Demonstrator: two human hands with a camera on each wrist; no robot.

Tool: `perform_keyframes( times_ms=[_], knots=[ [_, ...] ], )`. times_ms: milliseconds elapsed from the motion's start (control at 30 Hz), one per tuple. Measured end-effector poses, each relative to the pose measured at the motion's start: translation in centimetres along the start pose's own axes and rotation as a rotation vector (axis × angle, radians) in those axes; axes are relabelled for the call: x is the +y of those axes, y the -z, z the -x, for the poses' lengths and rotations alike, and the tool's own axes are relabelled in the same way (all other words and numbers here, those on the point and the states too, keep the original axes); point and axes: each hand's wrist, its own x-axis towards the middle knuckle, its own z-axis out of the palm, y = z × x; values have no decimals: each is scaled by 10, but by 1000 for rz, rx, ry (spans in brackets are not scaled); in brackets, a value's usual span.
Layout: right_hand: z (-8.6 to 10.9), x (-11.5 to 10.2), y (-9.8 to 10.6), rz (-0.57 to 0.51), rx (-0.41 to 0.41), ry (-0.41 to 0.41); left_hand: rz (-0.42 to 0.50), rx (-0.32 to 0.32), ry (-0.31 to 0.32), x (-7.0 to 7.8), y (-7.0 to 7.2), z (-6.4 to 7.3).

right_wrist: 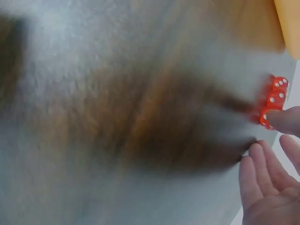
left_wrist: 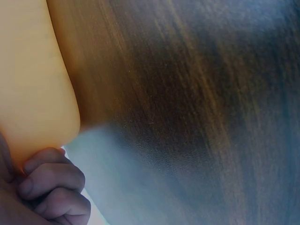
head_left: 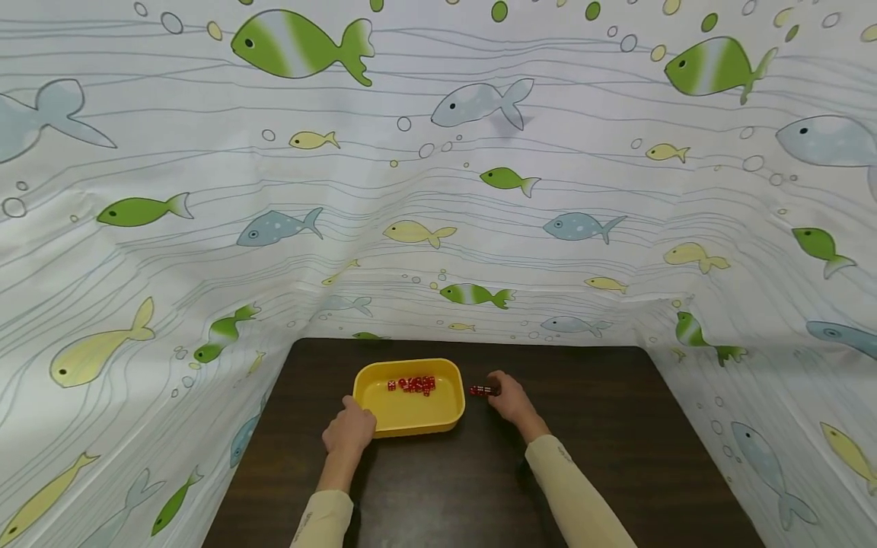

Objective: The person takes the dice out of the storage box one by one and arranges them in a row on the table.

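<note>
A yellow tray [head_left: 411, 432] sits on the dark table with several red dice [head_left: 414, 384] in its back half. At its left front corner my left hand [head_left: 349, 426] grips the rim; in the left wrist view the fingers [left_wrist: 54, 180] are curled against the tray wall [left_wrist: 33, 75]. Right of the tray, a short row of red dice [head_left: 483, 390] lies on the table. My right hand [head_left: 510, 399] is at the row's right end, pinching the end die [right_wrist: 265, 119]. The thumb partly covers that die, and the other fingers [right_wrist: 262, 173] extend beside it.
The brown wood-grain table [head_left: 438, 487] has its back edge just behind the tray. A white curtain [head_left: 438, 175] printed with fish surrounds the table at the back and both sides.
</note>
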Motion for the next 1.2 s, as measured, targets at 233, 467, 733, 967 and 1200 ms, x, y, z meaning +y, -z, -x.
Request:
perform_keyframes(
  times_ms=[233, 467, 733, 967, 1200],
  knots=[
    [0, -3, 2, 29, -3, -22, 1, 1, -6, -4, 0, 0],
    [1, -21, 6, -41, 61, -6, 1, -5, 1, -5, 1, 1],
    [2, -49, 8, -88, 72, 69, 6, 4, 1, -4, -2, 2],
    [4, -71, 3, -130, 38, 106, 4, 11, -10, -3, -1, 3],
    [2, -90, -9, -115, -2, 136, 6, 13, -2, 0, 0, 3]
  ],
)
